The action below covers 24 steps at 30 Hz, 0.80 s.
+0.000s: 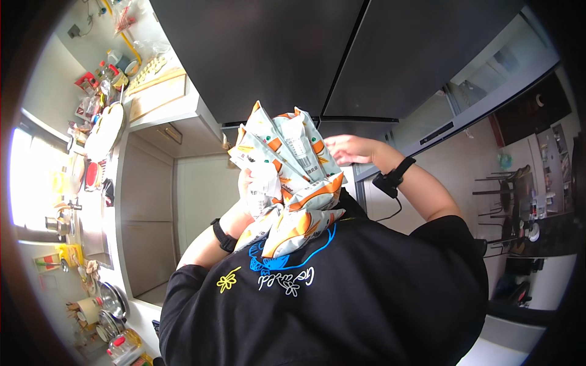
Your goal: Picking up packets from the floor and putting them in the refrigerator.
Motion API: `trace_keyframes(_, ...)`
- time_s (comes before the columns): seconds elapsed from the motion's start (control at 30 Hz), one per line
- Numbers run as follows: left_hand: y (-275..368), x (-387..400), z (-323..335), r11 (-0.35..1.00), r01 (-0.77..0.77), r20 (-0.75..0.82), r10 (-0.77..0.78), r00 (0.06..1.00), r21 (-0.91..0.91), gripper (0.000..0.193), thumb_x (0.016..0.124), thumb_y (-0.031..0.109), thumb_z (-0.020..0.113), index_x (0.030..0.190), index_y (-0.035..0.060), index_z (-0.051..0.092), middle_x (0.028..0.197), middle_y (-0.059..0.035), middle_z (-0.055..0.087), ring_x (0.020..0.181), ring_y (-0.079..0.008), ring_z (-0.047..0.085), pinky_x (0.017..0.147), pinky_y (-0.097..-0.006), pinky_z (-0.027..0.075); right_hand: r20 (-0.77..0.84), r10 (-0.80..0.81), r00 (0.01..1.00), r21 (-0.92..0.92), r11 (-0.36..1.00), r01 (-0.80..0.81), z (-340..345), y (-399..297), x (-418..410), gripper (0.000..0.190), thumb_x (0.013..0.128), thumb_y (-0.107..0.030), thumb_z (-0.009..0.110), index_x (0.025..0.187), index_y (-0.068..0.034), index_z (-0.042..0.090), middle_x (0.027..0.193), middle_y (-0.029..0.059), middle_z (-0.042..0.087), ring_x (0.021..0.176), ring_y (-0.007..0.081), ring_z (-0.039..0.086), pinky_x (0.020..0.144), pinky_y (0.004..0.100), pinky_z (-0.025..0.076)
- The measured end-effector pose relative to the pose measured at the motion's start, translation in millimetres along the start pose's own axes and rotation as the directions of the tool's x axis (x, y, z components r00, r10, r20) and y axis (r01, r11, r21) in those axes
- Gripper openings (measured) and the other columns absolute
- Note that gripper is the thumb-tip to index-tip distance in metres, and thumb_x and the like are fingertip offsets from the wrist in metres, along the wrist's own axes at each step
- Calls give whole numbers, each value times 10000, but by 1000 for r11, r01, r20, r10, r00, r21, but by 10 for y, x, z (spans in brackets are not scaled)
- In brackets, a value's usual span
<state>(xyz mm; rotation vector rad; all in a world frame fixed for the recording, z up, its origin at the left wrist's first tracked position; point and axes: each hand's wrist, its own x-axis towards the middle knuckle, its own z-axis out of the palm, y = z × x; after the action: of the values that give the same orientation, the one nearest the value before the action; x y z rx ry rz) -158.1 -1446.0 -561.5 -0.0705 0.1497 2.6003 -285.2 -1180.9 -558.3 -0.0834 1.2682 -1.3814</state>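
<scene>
Several white and orange printed plastic pouches [297, 151] are bunched against my chest, fanned upright at the back and lying lower at the front. My left hand [247, 183] grips the bunch from its left side, its fingers partly hidden by a crumpled white pouch [265, 187]. At the right side of the bunch is my right hand [350, 148], fingers spread, the fingertips close to the rear pouch; whether they touch it I cannot tell. Just beyond the pouches stand the dark doors of a refrigerator [274, 55].
On the left runs a white kitchen counter [197, 103] with a wooden board [158, 96], bottles, a round lid and metal pans [112, 299]. Beneath it is an open cabinet bay [146, 183]. A sliding door frame [458, 123] stands to the right, with a dining table and chairs [503, 192] beyond.
</scene>
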Motion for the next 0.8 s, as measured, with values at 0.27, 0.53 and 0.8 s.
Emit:
trace_keyframes(0.27,-161,5,-437,959,-150,-161,191,968,239,492,756,437,443,965,2,535,737,-153,610,595,-316,612,538,-379,520,-689,146,710,435,866,244,-1728,684,483,134,715,-61,454,831,-21,509,958,94,578,908,235,566,825,381,453)
trace_keyframes(0.53,-199,-408,1005,956,-286,-77,291,954,70,485,763,341,450,1084,-23,472,901,-203,601,660,-345,623,596,-411,538,-820,-41,571,471,518,714,-2014,667,372,179,572,120,400,453,-5,353,797,201,535,1103,348,429,995,437,316)
trace_keyframes(0.8,-329,-428,1428,888,-345,-153,403,902,304,533,681,349,478,1056,-30,496,873,-216,609,658,-340,622,574,-386,531,-831,-40,555,496,398,772,-2150,662,318,399,530,146,380,863,-13,534,1016,118,521,1056,246,451,992,536,236)
